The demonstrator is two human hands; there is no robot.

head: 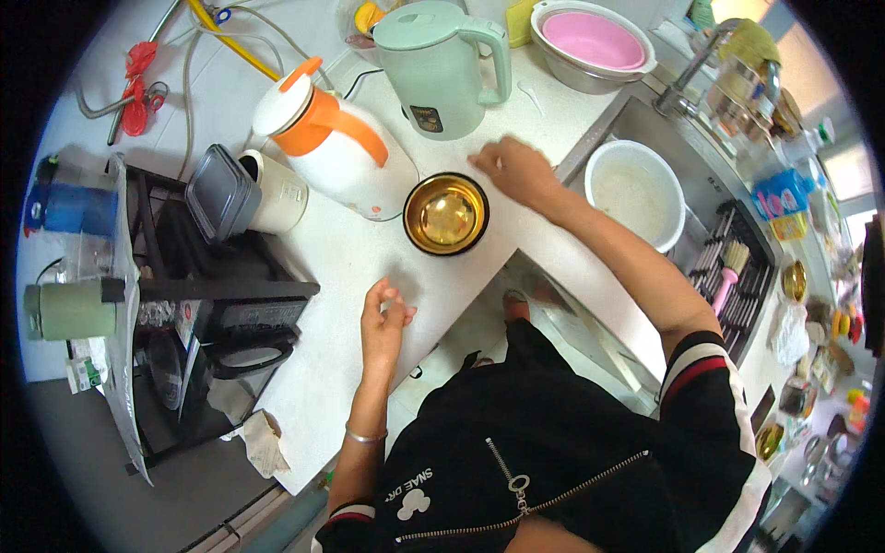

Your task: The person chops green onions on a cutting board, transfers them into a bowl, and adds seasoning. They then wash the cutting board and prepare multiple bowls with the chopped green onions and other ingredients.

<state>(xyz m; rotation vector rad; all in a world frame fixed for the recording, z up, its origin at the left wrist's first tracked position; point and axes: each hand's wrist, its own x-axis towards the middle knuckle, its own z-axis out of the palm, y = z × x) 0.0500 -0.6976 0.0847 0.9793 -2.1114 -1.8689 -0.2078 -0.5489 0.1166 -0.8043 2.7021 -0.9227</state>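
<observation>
A gold-coloured metal bowl (446, 214) with a dark rim stands on the white countertop (332, 345) in front of me. To its upper right is my right hand (522, 173), with bent fingers pointing left. Its palm side is hidden, and no object shows in it. Below and left of the bowl hovers my left hand (387, 318), loosely curled with nothing in it. Behind the bowl stand a white insulated jug (359, 180) with an orange handle and lid trim, and a pale green electric kettle (435, 76).
On the right, a steel sink (636, 124) holds a white basin (636, 197) of cloudy liquid, below a faucet (691, 76). A black rack (214, 290) occupies the left side. At the back are a white spoon (531, 97) and nested bowls with a pink basin (593, 40).
</observation>
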